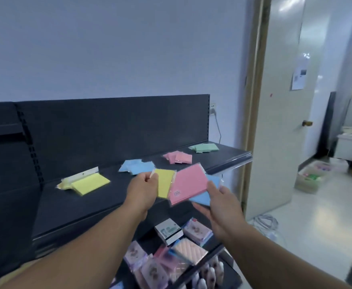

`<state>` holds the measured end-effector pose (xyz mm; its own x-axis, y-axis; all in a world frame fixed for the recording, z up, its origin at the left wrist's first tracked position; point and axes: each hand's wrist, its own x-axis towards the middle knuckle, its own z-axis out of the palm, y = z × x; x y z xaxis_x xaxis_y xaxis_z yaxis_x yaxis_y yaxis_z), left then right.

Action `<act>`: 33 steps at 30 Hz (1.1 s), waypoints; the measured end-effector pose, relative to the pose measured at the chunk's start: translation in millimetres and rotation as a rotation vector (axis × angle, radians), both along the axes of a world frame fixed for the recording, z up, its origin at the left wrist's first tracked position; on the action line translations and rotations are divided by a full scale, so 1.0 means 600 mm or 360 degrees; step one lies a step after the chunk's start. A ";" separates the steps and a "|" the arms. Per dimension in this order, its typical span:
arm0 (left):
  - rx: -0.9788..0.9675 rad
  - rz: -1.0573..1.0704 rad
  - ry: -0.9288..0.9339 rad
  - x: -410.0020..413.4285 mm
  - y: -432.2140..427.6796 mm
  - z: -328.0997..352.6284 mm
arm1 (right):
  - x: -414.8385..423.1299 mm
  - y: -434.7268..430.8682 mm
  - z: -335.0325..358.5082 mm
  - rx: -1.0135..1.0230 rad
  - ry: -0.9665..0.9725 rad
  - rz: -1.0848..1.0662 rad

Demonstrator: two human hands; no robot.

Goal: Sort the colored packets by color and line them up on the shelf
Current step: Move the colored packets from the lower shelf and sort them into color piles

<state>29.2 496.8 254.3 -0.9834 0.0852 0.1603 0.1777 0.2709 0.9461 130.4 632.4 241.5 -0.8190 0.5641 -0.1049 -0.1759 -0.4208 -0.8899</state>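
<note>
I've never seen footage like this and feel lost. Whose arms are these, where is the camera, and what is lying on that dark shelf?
There is no machine here: a person wears a camera on the head, looking down at their own two bare hands. The left hand holds a yellow packet. The right hand holds a pink packet and a blue packet. On the dark shelf lie four piles sorted by colour, left to right: yellow pile, blue pile, pink pile and green pile. A lower shelf holds other goods.
</note>
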 end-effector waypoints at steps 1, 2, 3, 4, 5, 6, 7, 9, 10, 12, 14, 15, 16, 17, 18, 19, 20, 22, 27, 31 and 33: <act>-0.0003 -0.0015 -0.0042 -0.001 0.018 -0.001 | 0.001 0.014 -0.001 -0.0019 -0.0018 -0.0017; 0.0004 -0.0022 -0.0073 -0.006 0.033 -0.003 | -0.001 0.027 -0.003 -0.0036 -0.0042 -0.0031; 0.0006 -0.0029 -0.0103 -0.012 0.046 -0.003 | -0.003 0.037 -0.005 -0.0058 -0.0067 -0.0042; 0.0001 -0.0044 -0.0133 -0.020 0.058 -0.003 | -0.009 0.047 -0.008 -0.0080 -0.0087 -0.0050; 0.0009 -0.0070 -0.0170 -0.030 0.068 -0.004 | -0.015 0.056 -0.010 -0.0103 -0.0095 -0.0055; 0.0036 -0.0104 -0.0221 -0.040 0.077 -0.003 | -0.024 0.065 -0.013 -0.0117 -0.0102 -0.0060; 0.0058 -0.0135 -0.0286 -0.052 0.086 -0.002 | -0.034 0.073 -0.013 -0.0125 -0.0104 -0.0066; 0.0039 -0.0182 -0.0369 -0.082 0.101 0.000 | -0.060 0.088 -0.011 -0.0135 -0.0101 -0.0073; 0.0028 -0.0197 -0.0383 -0.098 0.107 0.002 | -0.077 0.095 -0.009 -0.0136 -0.0104 -0.0077; -0.0002 -0.0211 -0.0380 -0.138 0.120 0.003 | -0.114 0.108 -0.004 -0.0108 -0.0132 -0.0094; -0.0039 -0.0220 -0.0371 -0.183 0.132 0.005 | -0.153 0.121 -0.001 -0.0028 -0.0187 -0.0129; -0.0036 -0.0228 -0.0367 -0.205 0.138 0.005 | -0.173 0.128 0.000 0.0024 -0.0216 -0.0148; -0.0030 -0.0233 -0.0369 -0.225 0.144 0.005 | -0.194 0.135 0.001 0.0074 -0.0242 -0.0166; -0.0025 -0.0233 -0.0376 -0.247 0.150 0.004 | -0.213 0.141 0.002 0.0117 -0.0268 -0.0185; -0.0030 -0.0228 -0.0383 -0.267 0.155 0.004 | -0.233 0.147 0.002 0.0157 -0.0292 -0.0201; -0.0037 -0.0219 -0.0394 -0.286 0.160 0.003 | -0.251 0.153 0.003 0.0194 -0.0313 -0.0213; -0.0029 -0.0205 -0.0403 -0.305 0.165 0.002 | -0.269 0.159 0.004 0.0225 -0.0328 -0.0224; 0.0007 -0.0174 -0.0414 -0.341 0.178 0.000 | -0.302 0.174 0.006 0.0259 -0.0336 -0.0248; 0.0069 -0.0026 -0.0382 -0.401 0.214 -0.013 | -0.365 0.224 0.002 0.0271 -0.0321 -0.0361; -0.0146 0.0077 -0.0326 -0.431 0.244 -0.033 | -0.399 0.276 0.005 0.0431 -0.0220 -0.0649; -0.0311 0.0137 -0.0342 -0.442 0.260 -0.050 | -0.414 0.304 0.007 0.0457 -0.0177 -0.0692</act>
